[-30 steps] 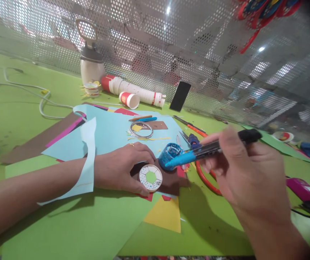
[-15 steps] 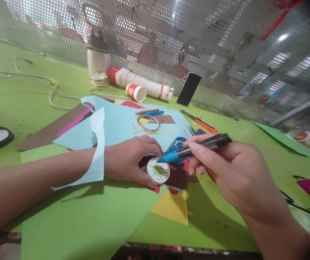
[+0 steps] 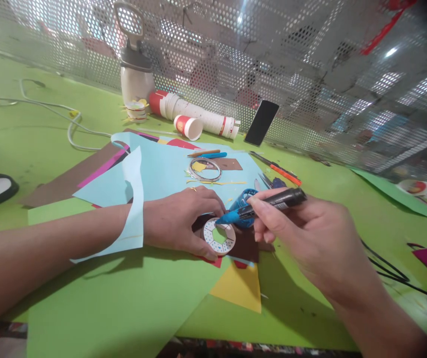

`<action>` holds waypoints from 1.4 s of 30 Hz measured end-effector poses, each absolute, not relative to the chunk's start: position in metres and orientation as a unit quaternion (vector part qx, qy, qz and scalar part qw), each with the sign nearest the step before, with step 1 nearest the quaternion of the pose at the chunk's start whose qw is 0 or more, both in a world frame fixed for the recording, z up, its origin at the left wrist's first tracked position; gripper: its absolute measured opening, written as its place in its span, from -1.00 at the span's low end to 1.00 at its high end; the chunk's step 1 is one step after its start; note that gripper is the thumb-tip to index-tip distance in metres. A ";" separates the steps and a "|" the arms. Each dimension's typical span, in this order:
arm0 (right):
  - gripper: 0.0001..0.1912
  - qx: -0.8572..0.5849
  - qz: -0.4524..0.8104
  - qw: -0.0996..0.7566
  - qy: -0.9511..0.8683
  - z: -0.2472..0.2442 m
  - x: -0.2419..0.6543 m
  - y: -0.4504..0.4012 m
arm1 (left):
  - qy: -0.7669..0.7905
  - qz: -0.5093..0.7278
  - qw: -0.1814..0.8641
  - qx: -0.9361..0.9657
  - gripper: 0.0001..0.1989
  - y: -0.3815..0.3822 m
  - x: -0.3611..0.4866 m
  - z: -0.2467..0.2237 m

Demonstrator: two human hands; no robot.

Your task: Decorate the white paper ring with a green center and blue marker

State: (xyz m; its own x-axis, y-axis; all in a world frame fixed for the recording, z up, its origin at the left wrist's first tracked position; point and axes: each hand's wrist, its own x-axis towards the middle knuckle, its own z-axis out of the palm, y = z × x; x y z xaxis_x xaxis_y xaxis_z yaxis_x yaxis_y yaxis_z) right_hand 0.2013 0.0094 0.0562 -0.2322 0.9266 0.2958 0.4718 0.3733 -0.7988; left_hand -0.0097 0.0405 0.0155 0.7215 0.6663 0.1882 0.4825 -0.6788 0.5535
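My right hand (image 3: 291, 223) grips a blue-and-black marker pen (image 3: 265, 206), its blue end slanting down to the left. The tip meets the upper part of a round white paper disc (image 3: 209, 243), which has black dividing lines, blue dots and a green hexagon in its middle. My left hand (image 3: 183, 219) curls around the disc's left side, thumb at the lower edge and fingers at the upper. Beneath the disc lies dark brown paper (image 3: 246, 246). A blue roll-like object (image 3: 243, 199) sits just behind the pen and is partly hidden by it.
Light blue paper (image 3: 157, 169), green paper (image 3: 116, 298) and yellow paper (image 3: 243, 288) overlap on the table. Behind them are stacked paper cups (image 3: 206, 117), a bottle (image 3: 135, 82) and a phone (image 3: 261, 123). A box cutter (image 3: 278, 170) and black cables (image 3: 388, 268) lie rightward.
My right hand and the pen have shifted slightly left and down. The pen tip stays at the disc's upper part, and more of the green hexagon shows. My left hand is nearly unmoved.
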 end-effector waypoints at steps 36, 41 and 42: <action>-0.83 -0.470 0.224 0.401 -0.754 0.054 0.192 0.002 | 0.324 0.191 0.246 0.893 -0.47 0.041 -0.011 0.014; -0.76 -0.492 0.218 0.474 -0.697 0.058 0.193 0.001 | 0.332 0.189 0.256 0.888 -0.51 0.041 -0.011 0.015; -0.75 -0.500 0.202 0.490 -0.685 0.060 0.193 0.001 | 0.330 0.193 0.259 0.887 -0.52 0.041 -0.011 0.015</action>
State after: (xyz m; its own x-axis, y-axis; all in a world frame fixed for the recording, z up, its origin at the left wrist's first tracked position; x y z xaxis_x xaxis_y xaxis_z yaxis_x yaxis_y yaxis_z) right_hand 0.1935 0.0008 0.0597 -0.0196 0.8825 0.4699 0.4867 0.4190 -0.7666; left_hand -0.0106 0.0410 0.0155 0.7079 0.6850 0.1724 0.4847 -0.6486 0.5869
